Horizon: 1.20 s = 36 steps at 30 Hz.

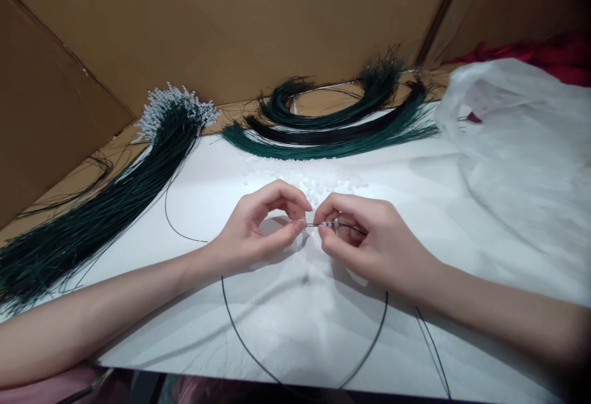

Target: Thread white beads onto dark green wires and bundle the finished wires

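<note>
Right over the middle of the white tabletop [300, 330], a thin dark wire [313, 225] runs taut and level between two sets of fingertips, with a short row of pale beads [333, 224] on it! It looks light and springy, stiff enough to hold a line over that short gap; the beads look small, smooth and likely to slide. Best hold, I'd judge: close on the bare wire either side of the row, tips only.

And that's nearly the picture. The left hand [268, 225] pinches the wire between thumb and finger; the right hand [369, 228] pinches at the bead row, the wire's tail coming out towards its palm. Below the hands hangs a wide dark loop [234, 323], perhaps the same wire; its joins are hidden.

Just beyond, loose white beads [316, 185] scatter. Off left, a thick dark-green bundle [115, 207] wears bead-covered tips; at the back, curved bundles [327, 148] lie bare; far right, a crumpled plastic bag [521, 139] sprawls.
</note>
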Available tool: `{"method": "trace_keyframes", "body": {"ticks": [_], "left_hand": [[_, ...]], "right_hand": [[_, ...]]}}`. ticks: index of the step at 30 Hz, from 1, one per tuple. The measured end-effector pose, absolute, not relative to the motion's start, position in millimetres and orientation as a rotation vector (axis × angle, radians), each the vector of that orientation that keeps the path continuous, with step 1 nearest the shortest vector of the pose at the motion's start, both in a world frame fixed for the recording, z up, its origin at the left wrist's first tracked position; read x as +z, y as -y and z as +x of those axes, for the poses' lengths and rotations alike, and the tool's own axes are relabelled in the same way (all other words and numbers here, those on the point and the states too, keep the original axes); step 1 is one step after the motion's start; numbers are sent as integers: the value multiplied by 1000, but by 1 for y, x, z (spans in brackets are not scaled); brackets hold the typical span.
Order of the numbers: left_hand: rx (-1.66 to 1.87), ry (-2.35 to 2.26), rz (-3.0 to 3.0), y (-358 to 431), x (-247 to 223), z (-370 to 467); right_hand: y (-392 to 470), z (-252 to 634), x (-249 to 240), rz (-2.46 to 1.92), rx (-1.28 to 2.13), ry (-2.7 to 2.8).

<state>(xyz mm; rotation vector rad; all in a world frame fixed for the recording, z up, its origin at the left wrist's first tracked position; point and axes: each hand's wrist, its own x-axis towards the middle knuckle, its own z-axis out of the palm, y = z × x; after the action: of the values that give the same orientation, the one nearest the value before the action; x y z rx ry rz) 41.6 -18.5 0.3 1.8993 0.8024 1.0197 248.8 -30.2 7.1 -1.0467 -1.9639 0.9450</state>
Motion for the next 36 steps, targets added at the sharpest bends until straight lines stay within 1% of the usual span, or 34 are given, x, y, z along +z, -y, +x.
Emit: {"method": "trace_keyframes", "body": {"ticks": [12,15,18,20,26,36], "left_hand": [[1020,-857,1908,7,6,37],[1071,-1035,2133,-9,8,32],[936,-1155,2425,-23,7,29],[869,-1199,2513,-29,5,27],[802,-1288,2541,-34,1,28],[825,-1313,2549,-35,3,29]], "right_hand": [[28,248,4,-1008,905,1990],[30,249,4,-1009,913,1981],[31,249,5,-1021,916,1972],[31,249,5,-1029,920,1973],[31,249,4,-1037,929,1979],[29,249,6,-1024,920,1984]]}}
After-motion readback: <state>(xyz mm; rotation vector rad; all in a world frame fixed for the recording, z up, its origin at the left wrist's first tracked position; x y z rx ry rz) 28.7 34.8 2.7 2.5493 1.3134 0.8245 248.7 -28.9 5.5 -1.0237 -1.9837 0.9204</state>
